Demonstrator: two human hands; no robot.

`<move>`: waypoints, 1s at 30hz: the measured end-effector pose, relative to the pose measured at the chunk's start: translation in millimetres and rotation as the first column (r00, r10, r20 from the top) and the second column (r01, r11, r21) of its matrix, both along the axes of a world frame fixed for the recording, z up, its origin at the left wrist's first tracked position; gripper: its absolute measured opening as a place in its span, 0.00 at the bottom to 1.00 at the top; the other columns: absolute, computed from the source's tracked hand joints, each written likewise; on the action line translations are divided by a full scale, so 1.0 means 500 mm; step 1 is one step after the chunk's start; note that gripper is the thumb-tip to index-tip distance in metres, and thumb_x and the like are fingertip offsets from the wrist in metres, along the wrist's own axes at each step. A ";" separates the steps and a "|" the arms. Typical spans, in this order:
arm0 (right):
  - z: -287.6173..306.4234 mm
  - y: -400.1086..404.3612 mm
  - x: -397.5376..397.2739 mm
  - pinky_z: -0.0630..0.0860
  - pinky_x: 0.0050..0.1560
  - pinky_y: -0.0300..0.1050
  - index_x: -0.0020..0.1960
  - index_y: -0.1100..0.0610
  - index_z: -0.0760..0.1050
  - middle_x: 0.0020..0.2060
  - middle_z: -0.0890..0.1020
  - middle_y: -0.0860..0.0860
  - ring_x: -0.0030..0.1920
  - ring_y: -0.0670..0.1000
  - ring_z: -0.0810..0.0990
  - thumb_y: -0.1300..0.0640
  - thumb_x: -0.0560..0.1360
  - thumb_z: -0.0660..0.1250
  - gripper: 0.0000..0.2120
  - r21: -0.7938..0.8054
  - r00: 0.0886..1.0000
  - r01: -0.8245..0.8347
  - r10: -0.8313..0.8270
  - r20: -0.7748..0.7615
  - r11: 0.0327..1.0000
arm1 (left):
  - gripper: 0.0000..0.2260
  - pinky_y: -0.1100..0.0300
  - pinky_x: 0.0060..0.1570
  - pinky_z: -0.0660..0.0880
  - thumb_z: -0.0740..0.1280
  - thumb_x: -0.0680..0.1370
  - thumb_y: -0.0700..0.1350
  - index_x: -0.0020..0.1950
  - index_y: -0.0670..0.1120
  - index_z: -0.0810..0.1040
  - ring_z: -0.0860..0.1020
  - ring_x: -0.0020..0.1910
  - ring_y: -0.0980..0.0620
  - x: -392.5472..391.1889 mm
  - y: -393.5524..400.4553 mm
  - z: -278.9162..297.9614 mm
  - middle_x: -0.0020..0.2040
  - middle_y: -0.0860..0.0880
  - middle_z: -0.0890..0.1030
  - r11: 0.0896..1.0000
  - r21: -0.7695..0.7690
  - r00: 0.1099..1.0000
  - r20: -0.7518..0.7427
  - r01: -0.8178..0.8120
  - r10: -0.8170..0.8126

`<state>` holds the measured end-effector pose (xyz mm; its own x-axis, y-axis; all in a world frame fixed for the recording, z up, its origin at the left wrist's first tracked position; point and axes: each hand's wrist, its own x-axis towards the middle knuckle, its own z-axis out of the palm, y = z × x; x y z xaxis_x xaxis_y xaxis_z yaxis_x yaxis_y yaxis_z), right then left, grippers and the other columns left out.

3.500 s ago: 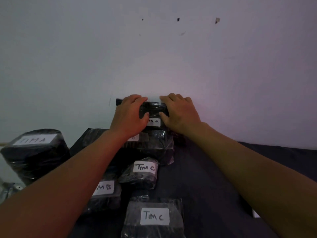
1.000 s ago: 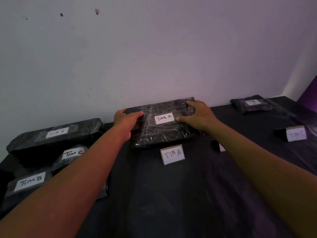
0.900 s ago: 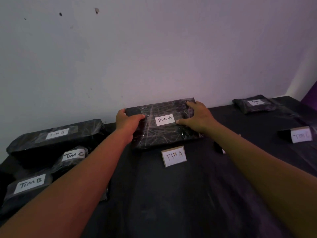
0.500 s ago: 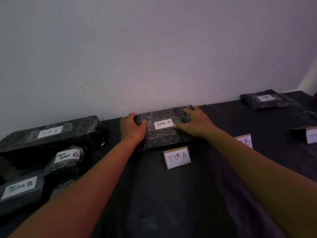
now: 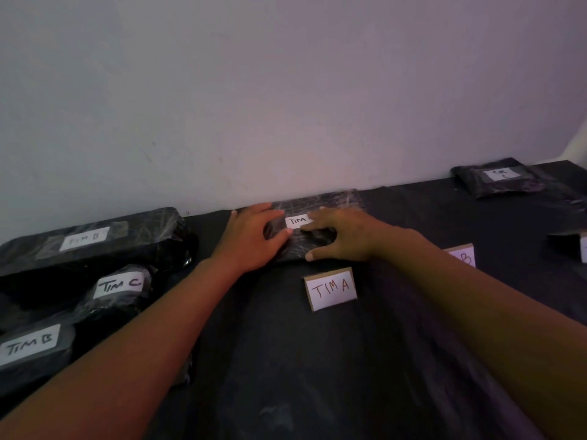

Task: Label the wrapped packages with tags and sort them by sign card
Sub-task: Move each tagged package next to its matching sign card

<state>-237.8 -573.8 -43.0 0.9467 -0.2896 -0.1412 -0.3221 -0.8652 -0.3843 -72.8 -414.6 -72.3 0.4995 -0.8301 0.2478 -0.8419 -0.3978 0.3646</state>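
Note:
A black wrapped package (image 5: 333,200) with a white tag reading "TIM" (image 5: 297,221) lies flat on the black table (image 5: 317,376) against the wall, just behind the "TIM A" sign card (image 5: 332,289). My left hand (image 5: 251,236) rests on its left end, thumb laid across the top. My right hand (image 5: 340,236) lies spread over the top; its fingers cover the tag's last letter and its thumb touches the front edge.
At the left are a long "TIM B" package (image 5: 92,242), a small "TIM C" package (image 5: 122,287) and another "TIM B" package (image 5: 31,347). A "B" sign card (image 5: 463,257) peeks past my right arm. A "TIM C" package (image 5: 498,177) lies far right near another card (image 5: 583,249).
The package went from the left pile to the table behind the "TIM A" card. My hands have slid from its ends onto its top, and the right now covers part of the tag.

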 end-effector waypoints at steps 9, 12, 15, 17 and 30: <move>0.019 0.002 0.032 0.64 0.76 0.54 0.78 0.41 0.63 0.77 0.67 0.50 0.76 0.55 0.66 0.38 0.76 0.70 0.33 -0.002 0.998 -0.026 0.026 -0.049 1.000 | 0.18 0.39 0.73 0.64 0.67 0.80 0.53 0.69 0.50 0.78 0.70 0.74 0.45 0.013 -0.055 -0.006 0.73 0.44 0.74 1.000 0.000 0.998 -0.062 -0.013 0.013; 0.019 0.010 0.033 0.70 0.71 0.54 0.76 0.42 0.67 0.72 0.73 0.50 0.70 0.55 0.73 0.39 0.75 0.71 0.32 -0.004 1.000 -0.017 0.017 -0.016 1.000 | 0.18 0.41 0.73 0.65 0.66 0.81 0.52 0.69 0.49 0.78 0.70 0.73 0.45 0.009 -0.055 -0.004 0.72 0.44 0.74 1.000 -0.001 0.998 -0.055 -0.008 0.008; 0.031 0.020 0.030 0.75 0.63 0.52 0.72 0.45 0.72 0.65 0.78 0.49 0.62 0.53 0.78 0.40 0.75 0.70 0.27 -0.014 0.998 0.018 -0.017 0.054 1.000 | 0.17 0.47 0.71 0.68 0.66 0.81 0.50 0.68 0.48 0.79 0.73 0.70 0.44 0.011 -0.035 0.011 0.70 0.44 0.76 1.000 -0.022 0.999 -0.027 0.021 -0.022; 0.040 0.027 0.031 0.75 0.61 0.50 0.70 0.46 0.74 0.65 0.79 0.50 0.63 0.54 0.78 0.43 0.76 0.68 0.23 -0.038 0.988 0.045 -0.038 0.149 0.998 | 0.17 0.49 0.70 0.69 0.67 0.80 0.49 0.68 0.46 0.79 0.74 0.69 0.43 0.013 -0.016 0.030 0.69 0.43 0.76 0.999 -0.038 1.000 -0.001 0.017 -0.017; 0.129 0.275 0.161 0.71 0.67 0.51 0.71 0.48 0.73 0.69 0.77 0.49 0.67 0.53 0.75 0.47 0.82 0.62 0.18 -0.186 0.917 -0.057 0.125 0.378 0.981 | 0.19 0.44 0.69 0.71 0.67 0.79 0.51 0.68 0.47 0.79 0.73 0.69 0.43 0.069 0.316 0.164 0.69 0.44 0.76 0.982 -0.113 0.973 0.156 -0.154 0.171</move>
